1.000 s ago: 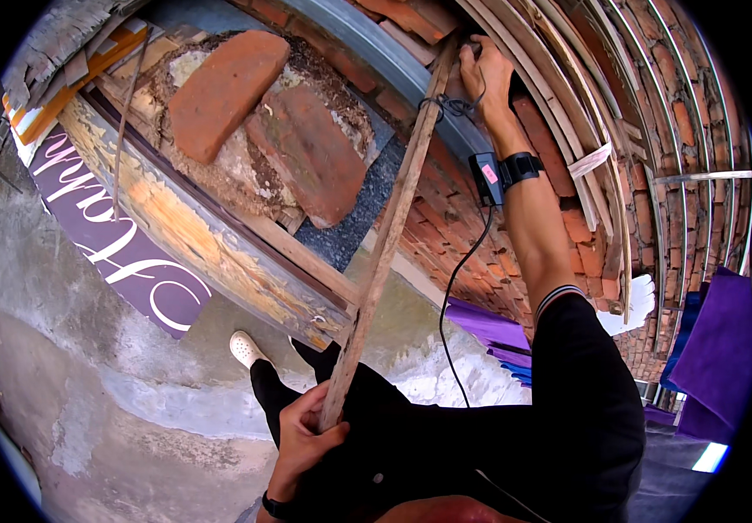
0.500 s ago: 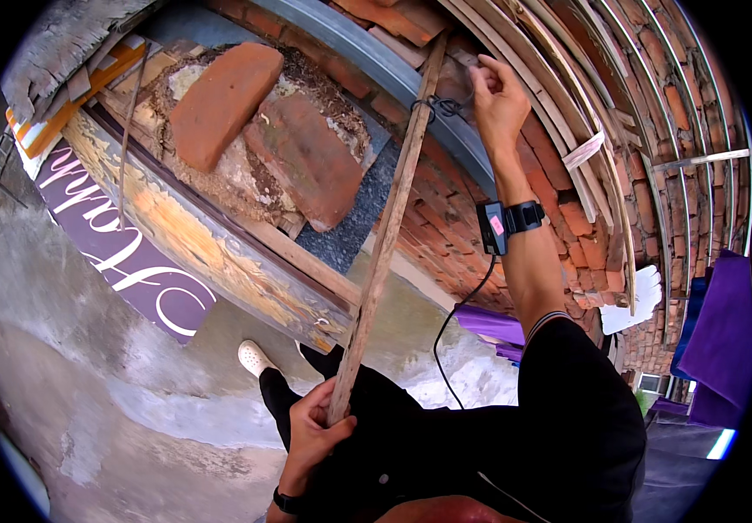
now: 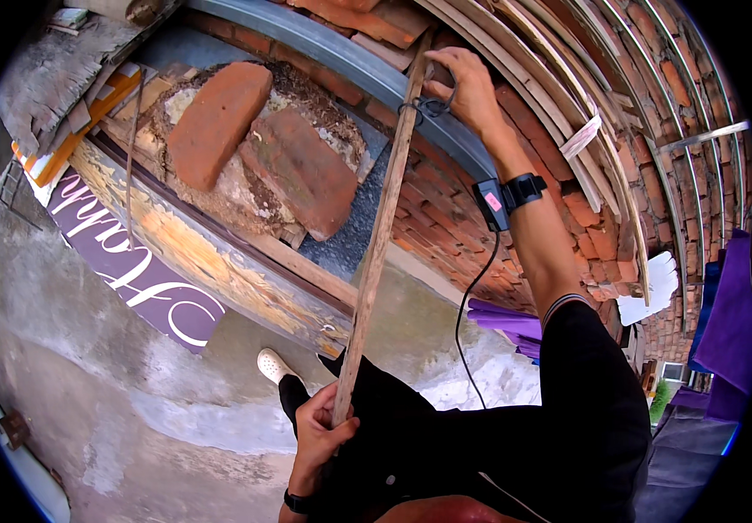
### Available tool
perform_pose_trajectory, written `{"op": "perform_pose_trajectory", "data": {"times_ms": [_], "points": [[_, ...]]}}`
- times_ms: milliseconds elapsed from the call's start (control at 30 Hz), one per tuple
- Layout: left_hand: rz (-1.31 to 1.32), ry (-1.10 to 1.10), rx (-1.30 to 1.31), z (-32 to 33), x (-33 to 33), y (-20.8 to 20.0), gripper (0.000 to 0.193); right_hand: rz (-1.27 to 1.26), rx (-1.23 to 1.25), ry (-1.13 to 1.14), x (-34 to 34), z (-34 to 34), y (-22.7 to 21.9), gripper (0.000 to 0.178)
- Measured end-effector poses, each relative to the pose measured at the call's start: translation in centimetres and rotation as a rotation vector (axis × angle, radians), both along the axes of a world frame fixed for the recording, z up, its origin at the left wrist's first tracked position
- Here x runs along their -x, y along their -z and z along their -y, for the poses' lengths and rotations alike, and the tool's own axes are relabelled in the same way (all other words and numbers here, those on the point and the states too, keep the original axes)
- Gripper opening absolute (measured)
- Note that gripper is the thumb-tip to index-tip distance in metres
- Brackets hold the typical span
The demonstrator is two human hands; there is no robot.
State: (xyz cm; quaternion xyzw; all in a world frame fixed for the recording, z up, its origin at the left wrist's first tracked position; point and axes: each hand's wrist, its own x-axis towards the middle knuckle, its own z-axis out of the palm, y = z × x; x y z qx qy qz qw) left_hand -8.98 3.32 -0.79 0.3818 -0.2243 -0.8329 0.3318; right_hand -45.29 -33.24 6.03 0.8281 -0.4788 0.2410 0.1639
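My left hand [image 3: 319, 429] is wrapped round the near end of a long, narrow wooden strip [image 3: 381, 231] that slants up and away from me. A dark cord [image 3: 433, 108] is looped in a loose knot round the strip near its far end. Beside that knot is my right hand [image 3: 472, 87], its index finger and thumb curved and apart, their tips at or very close to the strip. Whether a thin strand lies between those fingers I cannot tell. A small black device [image 3: 492, 205] is strapped to my right wrist, with a cable running down from it.
Two reddish bricks [image 3: 219, 126] lie on rubble left of the strip, behind a peeling wooden beam [image 3: 193, 231]. A grey metal rail [image 3: 328, 48] crosses behind. Several wooden slats [image 3: 550, 96] lean by the brick wall at right. A purple lettered banner [image 3: 149, 283] hangs at left.
My right hand has moved left to the strip's far end, and its pinched fingers have parted. The view has shifted slightly. My left hand keeps its grip on the strip.
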Motion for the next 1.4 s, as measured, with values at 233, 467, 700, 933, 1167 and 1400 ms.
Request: {"op": "perform_pose_trajectory", "data": {"times_ms": [233, 467, 700, 933, 1167, 1400], "points": [[0.034, -0.038, 0.007, -0.1, 0.3, -0.2, 0.058, 0.076, 0.087, -0.046, -0.6, -0.3, 1.7, 0.033], [0.069, -0.031, -0.005, -0.3, 0.0, -0.5, 0.058, 0.162, 0.161, -0.131, -0.5, 0.0, 1.3, 0.032], [0.046, -0.018, -0.024, -0.3, -0.3, -0.8, 0.059, 0.21, 0.262, -0.113, -0.7, 0.5, 1.5, 0.03], [0.037, -0.023, -0.01, -0.3, -0.5, -0.7, 0.058, 0.19, 0.179, -0.231, -1.7, -0.5, -2.3, 0.032], [0.031, 0.013, -0.038, 0.3, -0.9, -0.9, 0.06, 0.105, 0.377, -0.169, -0.4, -5.0, -3.5, 0.021], [0.063, -0.011, 0.006, 0.5, -1.0, -1.2, 0.056, 0.5, 0.243, -0.049, -4.1, -12.7, -4.8, 0.012]]}}
